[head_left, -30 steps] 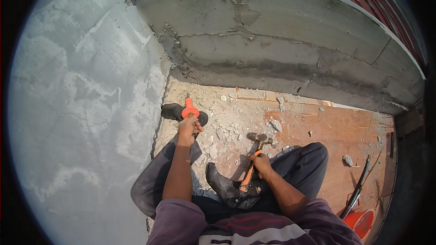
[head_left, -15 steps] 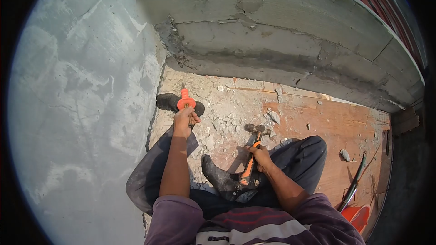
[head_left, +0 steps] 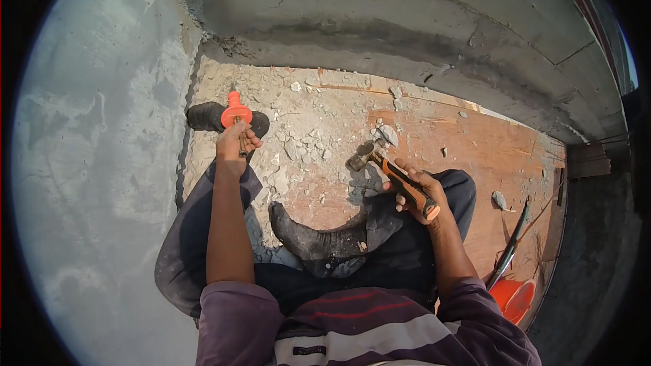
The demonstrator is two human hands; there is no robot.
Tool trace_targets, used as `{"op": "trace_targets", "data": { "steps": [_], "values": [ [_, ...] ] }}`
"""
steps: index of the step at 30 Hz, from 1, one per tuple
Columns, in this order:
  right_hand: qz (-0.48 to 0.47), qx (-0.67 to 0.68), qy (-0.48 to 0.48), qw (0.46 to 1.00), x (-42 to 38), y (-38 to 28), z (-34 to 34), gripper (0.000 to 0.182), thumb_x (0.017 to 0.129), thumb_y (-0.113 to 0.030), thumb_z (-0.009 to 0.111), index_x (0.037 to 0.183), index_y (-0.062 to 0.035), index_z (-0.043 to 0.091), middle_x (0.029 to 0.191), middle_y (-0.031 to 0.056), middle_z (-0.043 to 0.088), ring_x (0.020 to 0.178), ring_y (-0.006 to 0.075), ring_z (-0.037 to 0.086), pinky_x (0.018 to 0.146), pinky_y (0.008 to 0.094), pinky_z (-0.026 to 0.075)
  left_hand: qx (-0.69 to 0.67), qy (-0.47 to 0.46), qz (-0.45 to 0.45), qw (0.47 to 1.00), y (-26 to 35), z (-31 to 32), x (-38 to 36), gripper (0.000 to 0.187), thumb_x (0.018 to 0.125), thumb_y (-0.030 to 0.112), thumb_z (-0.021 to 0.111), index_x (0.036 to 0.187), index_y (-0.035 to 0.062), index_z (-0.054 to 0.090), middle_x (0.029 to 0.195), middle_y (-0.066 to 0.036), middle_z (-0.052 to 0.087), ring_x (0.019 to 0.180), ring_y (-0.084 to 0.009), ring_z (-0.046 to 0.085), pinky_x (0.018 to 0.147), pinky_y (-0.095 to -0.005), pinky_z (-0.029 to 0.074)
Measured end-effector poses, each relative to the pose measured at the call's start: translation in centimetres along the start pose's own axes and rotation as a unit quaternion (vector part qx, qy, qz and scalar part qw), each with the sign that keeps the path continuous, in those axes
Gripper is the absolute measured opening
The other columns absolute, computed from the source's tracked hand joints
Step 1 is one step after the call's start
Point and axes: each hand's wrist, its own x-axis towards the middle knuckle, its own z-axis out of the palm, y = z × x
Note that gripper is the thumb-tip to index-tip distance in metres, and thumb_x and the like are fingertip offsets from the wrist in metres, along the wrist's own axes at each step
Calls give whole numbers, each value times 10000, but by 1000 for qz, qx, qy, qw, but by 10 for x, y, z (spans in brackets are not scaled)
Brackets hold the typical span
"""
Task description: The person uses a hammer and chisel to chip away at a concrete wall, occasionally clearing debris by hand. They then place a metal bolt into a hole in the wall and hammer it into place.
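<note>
My left hand (head_left: 232, 146) is closed around a metal chisel (head_left: 235, 112) with an orange-red hand guard. The chisel's tip points away from me, over the rubble by my left boot (head_left: 205, 116). In my right hand (head_left: 430, 188) lies a hammer (head_left: 405, 184) with an orange and black handle. The palm is turned partly upward, and the fingers sit loosely about the handle. The dusty hammer head (head_left: 363, 155) points forward and left, above broken chips (head_left: 305, 148). My other dark boot (head_left: 319, 240) rests on its side in front of me.
A grey plastered wall (head_left: 95, 163) rises on the left, and a concrete wall (head_left: 380, 41) curves across the front. Brown boarding (head_left: 488, 152) with scattered chips covers the floor on the right. A dark pipe-like rod (head_left: 510, 244) and an orange container (head_left: 513, 298) lie at the lower right.
My right hand has turned palm-up and loosened on the hammer, whose handle end has swung to the right. The view has shifted; my left hand keeps hold of the chisel.
</note>
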Motion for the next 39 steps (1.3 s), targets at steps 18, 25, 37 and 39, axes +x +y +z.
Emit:
{"op": "trace_targets", "data": {
  "steps": [18, 25, 37, 39],
  "values": [
    [-28, -421, 97, 901, -43, -28, 43, 583, 847, -75, 671, 1394, 28, 497, 1178, 268, 650, 776, 273, 707, 613, 354, 605, 14, 17, 17, 1000, 3, 8, -6, 205, 938, 200, 624, 943, -3, 591, 738, -85, 608, 580, -194, 634, 566, -337, 574],
    [-210, -826, 158, 499, -15, -36, 124, 473, 878, -223, 689, 1281, 9, 603, 1115, 250, 689, 862, 324, 717, 754, 409, 563, -1, 13, 13, 1000, 0, 6, -1, 205, 926, 200, 630, 910, -1, 593, 731, -87, 609, 564, -202, 627, 536, -362, 565],
    [-171, -869, 7, 465, 132, -34, 252, 603, 843, -430, 699, 1212, 45, 653, 1033, 254, 712, 1043, 381, 674, 938, 417, 514, -15, 30, 0, 999, 3, 13, -4, 222, 907, 191, 630, 911, -30, 609, 708, -100, 607, 526, -205, 617, 478, -356, 549],
    [-144, -885, 22, 441, 140, -32, 261, 586, 843, -415, 699, 1202, 47, 656, 1044, 247, 713, 1067, 375, 664, 959, 410, 503, -20, 26, 1, 999, 4, 12, -8, 224, 908, 191, 632, 913, -31, 608, 717, -101, 609, 536, -205, 620, 479, -354, 549]
  ]
}}
